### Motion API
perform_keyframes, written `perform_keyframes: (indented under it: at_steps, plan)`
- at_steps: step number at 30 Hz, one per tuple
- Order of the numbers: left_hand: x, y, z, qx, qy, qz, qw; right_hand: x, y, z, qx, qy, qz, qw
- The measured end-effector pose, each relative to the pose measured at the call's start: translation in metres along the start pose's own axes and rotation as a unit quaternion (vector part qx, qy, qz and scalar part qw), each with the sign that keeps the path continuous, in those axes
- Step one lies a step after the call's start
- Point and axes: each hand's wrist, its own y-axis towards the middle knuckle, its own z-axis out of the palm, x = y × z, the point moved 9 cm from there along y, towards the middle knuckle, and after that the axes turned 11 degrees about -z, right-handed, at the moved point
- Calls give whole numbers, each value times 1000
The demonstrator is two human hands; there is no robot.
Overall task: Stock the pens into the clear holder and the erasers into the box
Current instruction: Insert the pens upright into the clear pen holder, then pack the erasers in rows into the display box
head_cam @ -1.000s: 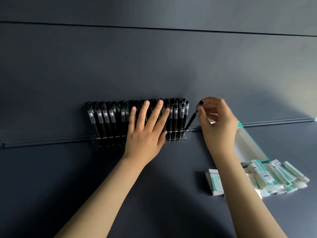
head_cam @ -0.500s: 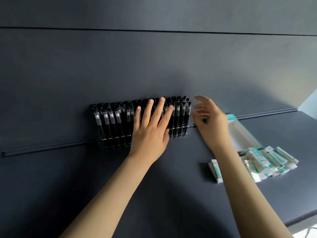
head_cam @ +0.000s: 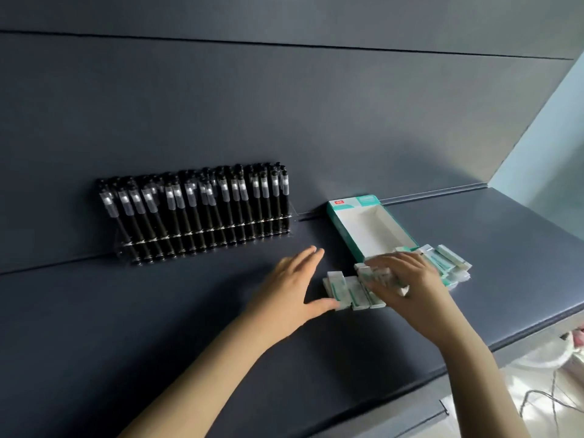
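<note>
Close in, on the dark matte bench (head_cam: 221, 343), the left hand (head_cam: 290, 289) lies flat and open, its thumb against the left end of a short row of white-and-green wrapped erasers (head_cam: 357, 295), while the right hand (head_cam: 407, 276) curls its fingers round a few more, the grip itself blurred. Just beyond the right hand, the nearer of the two, sits the open teal-and-white cardboard box (head_cam: 369, 226), its long axis running away from the person, so the carry looks short and forward. Farthest back, black capped pens (head_cam: 202, 210) stand in the clear acrylic holder (head_cam: 120, 245).
</note>
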Motion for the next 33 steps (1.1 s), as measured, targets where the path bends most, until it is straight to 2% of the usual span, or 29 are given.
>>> perform_keyframes:
  at_steps: [5, 8, 14, 17, 25, 29, 33]
  plan:
    - [-23, 9, 28, 10, 20, -41, 999, -14, -1, 0, 37, 49, -68, 996]
    - [-24, 8, 31, -12, -19, -77, 997, -18, -2, 0, 33, 54, -101, 993]
    - [-17, -8, 30, -45, -72, -131, 988, -18, -11, -3, -36, 38, -122, 991]
    - [-13, -13, 31, -42, -75, -148, 985, -18, -12, -3, -40, 35, -126, 991]
    - [-9, -21, 21, -100, -112, -152, 977, -11, -13, -3, -26, 30, -146, 988]
    - [-14, -28, 5, -143, -191, -131, 962, -8, -13, -9, -21, 71, -124, 990]
    - [-30, -26, -9, -133, -276, -105, 946, -4, -5, -32, -66, 159, -57, 983]
